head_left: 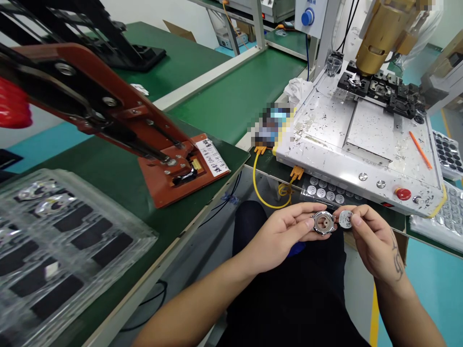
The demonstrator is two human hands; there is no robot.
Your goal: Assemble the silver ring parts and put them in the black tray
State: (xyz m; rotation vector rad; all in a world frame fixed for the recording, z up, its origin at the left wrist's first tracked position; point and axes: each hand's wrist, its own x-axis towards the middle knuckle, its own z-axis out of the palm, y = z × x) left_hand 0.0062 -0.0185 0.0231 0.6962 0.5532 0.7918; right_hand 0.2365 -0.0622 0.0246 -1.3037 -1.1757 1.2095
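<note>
Between the thumb and fingers of my left hand (285, 233) is a round metal watch case (324, 222), its hollow inner side turned up toward me. My right hand (374, 236) pinches a small silver disc with dark print (345, 219), which looks like a watch case back. The disc is held just to the right of the case, a narrow gap apart. Both hands are over my lap, in front of the white machine (325, 159). What my right fingertips do behind the disc is hidden.
On the left bench stands a red-brown lever press (173, 188) beside a clear plastic tray (137, 250) with shiny parts. The white machine carries a red button (402, 193) and an orange stick (420, 150). A sheet of silver discs (321, 193) lies below its front edge, near a yellow cable (255, 180).
</note>
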